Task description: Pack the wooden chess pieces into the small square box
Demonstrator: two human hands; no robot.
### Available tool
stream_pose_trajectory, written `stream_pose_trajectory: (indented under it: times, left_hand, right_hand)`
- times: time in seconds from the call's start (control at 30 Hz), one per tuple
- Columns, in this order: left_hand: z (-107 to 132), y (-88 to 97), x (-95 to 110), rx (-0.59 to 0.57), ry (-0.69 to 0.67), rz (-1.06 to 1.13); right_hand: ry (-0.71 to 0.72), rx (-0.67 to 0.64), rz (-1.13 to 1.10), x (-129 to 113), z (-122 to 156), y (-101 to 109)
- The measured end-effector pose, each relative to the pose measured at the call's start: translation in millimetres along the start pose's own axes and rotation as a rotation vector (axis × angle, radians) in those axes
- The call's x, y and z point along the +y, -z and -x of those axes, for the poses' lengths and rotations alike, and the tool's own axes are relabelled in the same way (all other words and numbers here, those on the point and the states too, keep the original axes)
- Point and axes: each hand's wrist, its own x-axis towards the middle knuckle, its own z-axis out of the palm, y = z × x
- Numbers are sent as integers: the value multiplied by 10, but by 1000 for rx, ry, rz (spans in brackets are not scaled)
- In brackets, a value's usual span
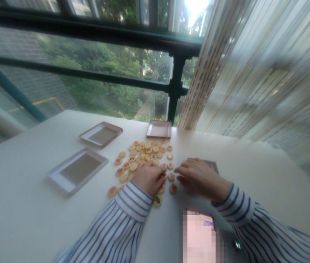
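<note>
Many round, cream-coloured xiangqi pieces [133, 167] lie in a loose, partly stacked pile on the white table, some showing red or black characters. My left hand [149, 176] is closed over the pile's near right part, its index finger and thumb drawn together; what lies between them is hidden. A piece with a black character [157, 200] rests just below that hand. To the right, my right hand [200, 178] hovers beside a short column of red-marked pieces [171, 176], its fingers extended leftward and thumb apart, nothing visible in them. Behind it a grey-brown tray [212, 166] is mostly covered.
Two shallow rectangular trays, a nearer one [69, 190] and a farther one [90, 141], stand at the left. Another tray [159, 136] is at the back edge. A lit phone-like screen [200, 237] lies in front. Window rails and a string curtain [206, 73] border the table [256, 164].
</note>
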Motion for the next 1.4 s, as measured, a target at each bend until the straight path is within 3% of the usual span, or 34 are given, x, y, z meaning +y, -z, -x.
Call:
stream_pose_trajectory:
  times: [0.6,0.97,1.4]
  left_hand:
    - [9,63,124,295,-108,119]
    - [4,113,238,299,-137,113]
    - [-113,180,575,341,-207,177]
  right_hand:
    - [-66,66,-30,74,231,119]
    - [-115,160,-43,156,478,156]
    - [-186,246,-85,296,745,167]
